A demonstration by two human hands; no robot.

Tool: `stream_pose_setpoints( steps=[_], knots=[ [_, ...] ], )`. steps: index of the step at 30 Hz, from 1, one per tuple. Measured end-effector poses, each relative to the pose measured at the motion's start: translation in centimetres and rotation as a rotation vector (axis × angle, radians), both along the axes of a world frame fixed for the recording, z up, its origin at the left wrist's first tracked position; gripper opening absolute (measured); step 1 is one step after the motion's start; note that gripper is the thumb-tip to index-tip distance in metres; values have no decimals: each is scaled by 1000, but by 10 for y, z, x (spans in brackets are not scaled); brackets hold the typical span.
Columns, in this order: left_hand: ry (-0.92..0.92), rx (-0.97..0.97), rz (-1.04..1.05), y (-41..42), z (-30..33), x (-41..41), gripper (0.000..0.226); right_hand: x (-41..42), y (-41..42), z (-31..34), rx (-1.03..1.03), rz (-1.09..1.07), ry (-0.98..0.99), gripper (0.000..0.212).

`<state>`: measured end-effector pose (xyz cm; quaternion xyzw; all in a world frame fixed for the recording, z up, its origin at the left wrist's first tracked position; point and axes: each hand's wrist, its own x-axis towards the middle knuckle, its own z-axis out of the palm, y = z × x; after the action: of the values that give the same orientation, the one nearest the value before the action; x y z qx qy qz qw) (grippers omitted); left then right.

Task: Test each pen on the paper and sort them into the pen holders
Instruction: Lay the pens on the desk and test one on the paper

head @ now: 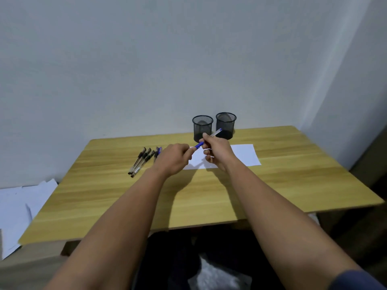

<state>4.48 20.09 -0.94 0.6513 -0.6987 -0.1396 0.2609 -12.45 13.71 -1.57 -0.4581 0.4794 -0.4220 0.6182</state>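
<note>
Lying off the worktop's left edge, loose white sheets (25, 204) sit lower down, on a surface I cannot make out. On the wooden worktop (293, 181), left of centre, a row of black-capped pens (141, 162) lies side by side, angled up to the right; just beside them, one more dark pen and a blue-capped pen (159, 150), partly hidden by the left hand. Left hand (173, 159): fingers pinched shut on the blue cap end (199, 145) of a pen, held above the worktop. Right hand (217, 152): thumb and forefinger closed round the pale barrel of that same blue pen (216, 132), remaining fingers curled loosely; pen tilted, far end raised toward the holders. Whether the cap is seated or partly off, cannot tell. White paper (245, 154) flat on the worktop under and right of both hands. Behind, against the wall: two black mesh pen holders, left holder (202, 127) and right holder (226, 124), upright, close together, no pens visibly standing in them
</note>
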Motion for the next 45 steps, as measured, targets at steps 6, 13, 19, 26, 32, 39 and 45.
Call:
stream_pose_setpoints(
  steps=[6,13,19,26,32,39,45],
  knots=[
    [47,80,-24,-5,-7,-19,51,10,-15,-14,116,-68,30,32],
    [173,165,-42,-44,1,-10,52,27,-48,-7,208,-128,-19,33],
    [377,193,12,-65,-2,7,48,54,-81,-2,217,-128,49,23],
    [431,284,-37,-65,-5,11,47,29,-124,-11,189,-356,15,16],
    [-104,9,248,-64,-34,40,52,-26,-121,2,-88,-326,113,28],
    [-571,11,364,-83,-60,47,41,-36,-78,-47,-611,-166,486,21],
    [-394,-178,175,-80,-68,36,41,-49,-66,-82,-845,-56,1025,20]
  ],
)
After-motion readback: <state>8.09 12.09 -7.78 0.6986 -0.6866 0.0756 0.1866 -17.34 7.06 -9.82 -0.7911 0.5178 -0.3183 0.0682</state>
